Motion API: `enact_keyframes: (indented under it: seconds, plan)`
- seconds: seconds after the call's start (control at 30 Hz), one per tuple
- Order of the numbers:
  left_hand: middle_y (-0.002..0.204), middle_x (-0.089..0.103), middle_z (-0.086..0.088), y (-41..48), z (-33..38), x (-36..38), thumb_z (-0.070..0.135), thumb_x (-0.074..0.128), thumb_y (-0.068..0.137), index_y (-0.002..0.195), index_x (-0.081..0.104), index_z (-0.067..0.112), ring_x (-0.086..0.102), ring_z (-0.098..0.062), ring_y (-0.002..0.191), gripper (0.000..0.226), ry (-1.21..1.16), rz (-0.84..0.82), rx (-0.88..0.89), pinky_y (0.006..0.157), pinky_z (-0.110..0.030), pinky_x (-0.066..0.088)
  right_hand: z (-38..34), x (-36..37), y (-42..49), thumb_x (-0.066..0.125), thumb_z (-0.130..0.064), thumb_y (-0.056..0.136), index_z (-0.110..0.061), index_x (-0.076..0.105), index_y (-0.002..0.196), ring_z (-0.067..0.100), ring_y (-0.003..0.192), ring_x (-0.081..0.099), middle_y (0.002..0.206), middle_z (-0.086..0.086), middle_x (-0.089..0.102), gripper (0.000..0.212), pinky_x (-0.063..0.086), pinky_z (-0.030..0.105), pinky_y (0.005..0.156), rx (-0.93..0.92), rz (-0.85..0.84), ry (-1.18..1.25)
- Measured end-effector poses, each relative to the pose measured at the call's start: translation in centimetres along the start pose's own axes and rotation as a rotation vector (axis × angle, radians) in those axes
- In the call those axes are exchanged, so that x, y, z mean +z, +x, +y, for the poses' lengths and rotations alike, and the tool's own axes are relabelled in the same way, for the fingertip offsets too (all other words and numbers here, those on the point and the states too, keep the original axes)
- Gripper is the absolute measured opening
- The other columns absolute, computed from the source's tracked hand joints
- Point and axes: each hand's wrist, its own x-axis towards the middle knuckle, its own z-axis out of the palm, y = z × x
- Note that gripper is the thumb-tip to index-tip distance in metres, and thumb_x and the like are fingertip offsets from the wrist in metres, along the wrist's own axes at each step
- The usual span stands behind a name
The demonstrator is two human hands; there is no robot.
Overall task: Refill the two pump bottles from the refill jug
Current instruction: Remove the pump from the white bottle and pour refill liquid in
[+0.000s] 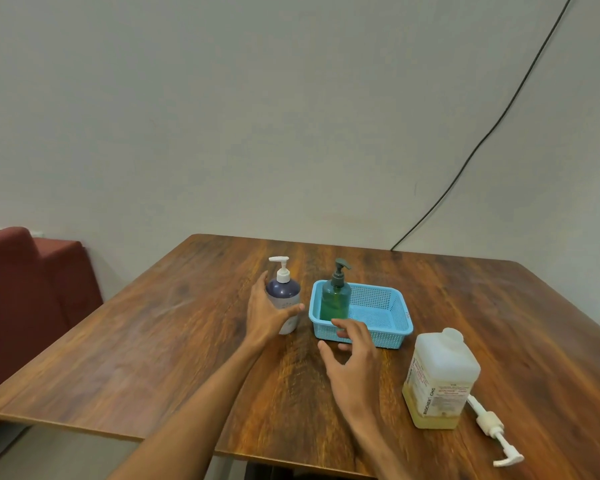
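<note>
A blue-and-white pump bottle (284, 296) with a white pump stands on the wooden table (153, 341). My left hand (269, 311) wraps its left side, thumb across the front. A green pump bottle (335, 299) with a dark pump stands upright in the left end of a light blue basket (378, 317). My right hand (352, 355) hovers with fingers spread in front of the basket's near wall, holding nothing. The translucent refill jug (439, 379), partly filled with yellowish liquid, stands at the right with no pump in its neck.
A loose white pump (492, 427) lies on the table beside the jug, near the front right edge. A red seat (25, 299) is at the left beyond the table. A black cable (492, 129) runs down the wall behind.
</note>
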Motion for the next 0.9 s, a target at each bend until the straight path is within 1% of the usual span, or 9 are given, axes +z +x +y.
enact_keyframes:
  seconds: [0.07,0.2,0.37,0.53,0.67,0.7,0.77,0.8,0.9]
  plan:
    - [0.145,0.05,-0.008,0.5,-0.2,0.2,0.034,0.093,0.063,0.146,0.038,0.015,0.05,-0.027,0.13,0.101,0.016,-0.017,0.025,0.11,-0.047,0.044,0.2,0.0,0.1,0.078,-0.022,0.085,-0.035,0.06,0.118,-0.003,0.106,0.057,0.114,-0.023,0.055,0.04,0.057,0.023,0.081,-0.001,-0.003,0.002]
    - [0.131,0.06,-0.008,0.5,0.0,-0.2,0.024,0.093,0.064,0.132,0.052,0.015,0.058,-0.025,0.119,0.08,0.031,0.028,0.08,0.102,-0.038,0.049,0.3,-0.2,0.2,0.078,-0.021,0.084,-0.032,0.062,0.117,-0.002,0.105,0.058,0.113,-0.023,0.055,0.038,0.057,0.024,0.082,0.011,-0.005,0.009]
    - [0.126,0.063,-0.003,-2.0,1.6,-1.6,0.02,0.094,0.061,0.13,0.056,0.015,0.06,-0.018,0.11,0.078,0.004,0.067,0.144,0.097,-0.036,0.053,-0.4,-0.8,0.1,0.078,-0.017,0.085,-0.031,0.062,0.118,-0.001,0.105,0.058,0.114,-0.018,0.056,0.04,0.057,0.02,0.082,0.038,0.02,0.069]
    - [0.121,0.062,0.006,-6.6,3.6,-2.7,0.021,0.095,0.06,0.129,0.058,0.016,0.061,-0.01,0.102,0.079,-0.058,0.032,0.157,0.092,-0.024,0.052,-1.0,-2.3,-1.0,0.08,-0.011,0.083,-0.028,0.06,0.124,0.007,0.102,0.063,0.119,-0.012,0.058,0.048,0.057,0.018,0.078,0.102,-0.015,0.125]
    - [0.123,0.061,-0.003,-11.1,4.4,-2.1,0.004,0.089,0.068,0.131,0.056,0.004,0.06,-0.003,0.096,0.072,-0.127,-0.043,0.141,0.087,-0.007,0.05,-0.8,-3.6,-2.5,0.084,-0.008,0.077,-0.026,0.056,0.131,0.003,0.105,0.06,0.122,-0.011,0.06,0.063,0.054,0.019,0.085,0.143,-0.067,0.073]
    - [0.125,0.062,-0.003,-11.8,4.5,-1.8,0.004,0.089,0.068,0.132,0.056,0.004,0.061,-0.005,0.098,0.072,-0.112,-0.062,0.148,0.089,-0.01,0.051,-0.5,-4.0,-3.0,0.084,-0.008,0.076,-0.026,0.056,0.132,0.004,0.106,0.06,0.122,-0.01,0.061,0.066,0.056,0.023,0.088,0.151,-0.077,0.063]
    - [0.129,0.064,-0.007,-13.1,4.5,-1.4,0.009,0.091,0.067,0.132,0.057,0.006,0.062,-0.012,0.107,0.074,-0.095,-0.09,0.164,0.097,-0.026,0.053,0.3,-4.6,-4.0,0.085,-0.008,0.074,-0.028,0.055,0.133,0.005,0.107,0.061,0.12,-0.011,0.062,0.07,0.058,0.031,0.09,0.156,-0.098,0.051]
    - [0.13,0.064,-0.009,-13.7,4.6,-1.2,0.011,0.092,0.066,0.133,0.057,0.007,0.061,-0.013,0.109,0.075,-0.092,-0.095,0.168,0.098,-0.03,0.053,0.7,-4.9,-4.4,0.085,-0.009,0.074,-0.029,0.054,0.134,0.005,0.108,0.061,0.12,-0.012,0.062,0.07,0.059,0.033,0.09,0.153,-0.108,0.045]
    - [0.127,0.065,0.005,-15.0,4.1,-0.5,0.033,0.096,0.058,0.132,0.058,0.02,0.062,-0.006,0.111,0.083,-0.023,-0.095,0.201,0.093,-0.028,0.056,1.3,-5.8,-5.5,0.085,-0.014,0.076,-0.03,0.052,0.136,0.004,0.109,0.062,0.12,-0.013,0.062,0.071,0.059,0.034,0.09,0.155,-0.134,0.038]
